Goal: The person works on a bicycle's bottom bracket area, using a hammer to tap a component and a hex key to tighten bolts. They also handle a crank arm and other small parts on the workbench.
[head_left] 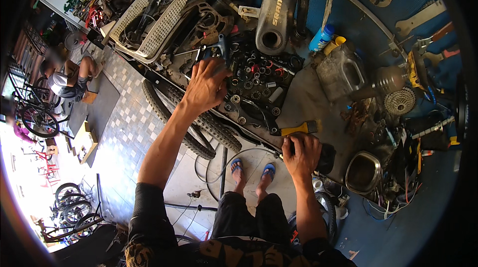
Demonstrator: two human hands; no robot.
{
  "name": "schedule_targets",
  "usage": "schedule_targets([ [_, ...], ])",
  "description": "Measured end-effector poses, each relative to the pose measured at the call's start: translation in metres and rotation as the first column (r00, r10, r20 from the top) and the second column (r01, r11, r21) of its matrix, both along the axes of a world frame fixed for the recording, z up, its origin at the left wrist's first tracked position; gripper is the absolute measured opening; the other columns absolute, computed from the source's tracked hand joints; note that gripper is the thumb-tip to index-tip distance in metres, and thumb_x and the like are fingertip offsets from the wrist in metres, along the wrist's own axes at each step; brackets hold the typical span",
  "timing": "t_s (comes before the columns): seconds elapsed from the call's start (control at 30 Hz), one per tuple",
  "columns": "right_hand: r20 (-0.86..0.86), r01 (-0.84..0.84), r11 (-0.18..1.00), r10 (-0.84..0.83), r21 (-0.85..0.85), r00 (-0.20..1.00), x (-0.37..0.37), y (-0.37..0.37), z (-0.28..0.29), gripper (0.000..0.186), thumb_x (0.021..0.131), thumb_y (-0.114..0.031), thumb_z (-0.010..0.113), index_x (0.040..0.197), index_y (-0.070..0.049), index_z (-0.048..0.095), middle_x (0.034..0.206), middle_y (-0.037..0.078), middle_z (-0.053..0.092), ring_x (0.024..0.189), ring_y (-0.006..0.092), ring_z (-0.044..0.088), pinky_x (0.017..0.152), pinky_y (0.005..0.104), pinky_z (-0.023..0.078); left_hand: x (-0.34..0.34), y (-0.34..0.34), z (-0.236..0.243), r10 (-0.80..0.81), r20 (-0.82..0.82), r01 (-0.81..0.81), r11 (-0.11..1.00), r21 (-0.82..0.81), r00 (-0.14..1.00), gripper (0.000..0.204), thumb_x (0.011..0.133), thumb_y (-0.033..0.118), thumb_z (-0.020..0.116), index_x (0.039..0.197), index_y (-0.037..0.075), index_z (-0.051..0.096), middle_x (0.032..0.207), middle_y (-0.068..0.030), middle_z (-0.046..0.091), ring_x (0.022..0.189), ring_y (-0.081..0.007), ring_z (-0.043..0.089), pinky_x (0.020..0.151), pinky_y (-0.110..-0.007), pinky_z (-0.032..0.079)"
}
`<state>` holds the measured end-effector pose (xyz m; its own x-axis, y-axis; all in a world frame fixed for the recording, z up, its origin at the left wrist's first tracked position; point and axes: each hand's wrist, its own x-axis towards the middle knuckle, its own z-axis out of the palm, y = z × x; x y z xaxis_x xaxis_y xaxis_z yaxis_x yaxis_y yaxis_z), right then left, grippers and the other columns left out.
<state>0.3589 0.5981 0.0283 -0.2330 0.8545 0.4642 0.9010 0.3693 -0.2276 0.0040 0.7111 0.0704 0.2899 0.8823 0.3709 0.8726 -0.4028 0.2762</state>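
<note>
My left hand (206, 83) is over the bench's left part, fingers curled down among tools. Its fingertips are partly hidden, so whatever it grips cannot be made out. Just beyond it lies a tool with blue-grey handles (222, 45). Right of that hand, a dark patch of the bench carries several small bearings and rings (256, 75) in black, silver and red. At the front edge my right hand (302, 153) is closed, knuckles up, and anything inside is hidden. A yellow-handled brush (298, 128) lies just beyond it, and a black crank-like arm (259, 113) points toward it.
A white plastic basket (172, 23) of metal parts stands at the back left. Centre back is a large crank-arm-shaped piece (273, 28). Rightward are a blue spray can (321, 38), a dirty jug (343, 72), a cassette (400, 100) and a metal tray (363, 172). Tyres (209, 127) lean below.
</note>
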Motion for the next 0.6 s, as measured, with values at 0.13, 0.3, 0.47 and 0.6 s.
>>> schedule_targets([
  [0.13, 0.004, 0.000, 1.000, -0.001, 0.023, 1.000, -0.001, 0.000, 0.000, 0.018, 0.093, -0.028, 0.081, 0.102, -0.015, 0.072, 0.105, 0.005, 0.070, 0.104, 0.0318, 0.066, 0.090, 0.0487, 0.050, 0.009, 0.041, 0.001, 0.103, -0.096, -0.097, 0.993, 0.063, 0.990, 0.039, 0.086, 0.010, 0.078, 0.125, 0.013, 0.078, 0.145, -0.0174, 0.060, 0.141, -0.0389, 0.050, 0.116, -0.053, 0.043],
  [0.3, -0.017, -0.005, 1.000, 0.006, 0.013, 1.000, -0.002, 0.000, 0.001, 0.017, 0.094, -0.028, 0.081, 0.102, -0.015, 0.072, 0.105, 0.004, 0.072, 0.105, 0.0314, 0.066, 0.091, 0.0485, 0.050, 0.017, 0.093, -0.001, 0.175, -0.207, -0.174, 0.984, 0.023, 0.963, 0.036, 0.093, 0.021, 0.078, 0.129, 0.021, 0.080, 0.157, -0.0183, 0.055, 0.149, -0.0389, 0.044, 0.123, -0.054, 0.036],
  [0.47, -0.026, 0.002, 1.000, -0.002, 0.004, 1.000, 0.000, 0.000, 0.004, 0.014, 0.095, -0.026, 0.080, 0.101, -0.015, 0.072, 0.105, 0.003, 0.073, 0.104, 0.0307, 0.067, 0.092, 0.0481, 0.050, 0.031, 0.118, -0.001, 0.140, -0.366, -0.219, 0.958, -0.183, 0.920, 0.036, 0.096, 0.026, 0.075, 0.131, 0.028, 0.081, 0.167, -0.0157, 0.049, 0.155, -0.0356, 0.040, 0.127, -0.057, 0.032],
  [0.6, -0.052, -0.028, 0.999, 0.029, 0.016, 0.998, -0.002, 0.000, 0.006, 0.011, 0.097, -0.022, 0.078, 0.103, -0.016, 0.071, 0.105, 0.004, 0.074, 0.101, 0.0318, 0.068, 0.091, 0.0494, 0.051, 0.040, 0.129, 0.001, 0.101, -0.650, -0.304, 0.930, -0.208, 0.753, 0.029, 0.101, 0.027, 0.065, 0.125, 0.022, 0.081, 0.165, -0.0119, 0.054, 0.161, -0.0315, 0.036, 0.131, -0.056, 0.027],
])
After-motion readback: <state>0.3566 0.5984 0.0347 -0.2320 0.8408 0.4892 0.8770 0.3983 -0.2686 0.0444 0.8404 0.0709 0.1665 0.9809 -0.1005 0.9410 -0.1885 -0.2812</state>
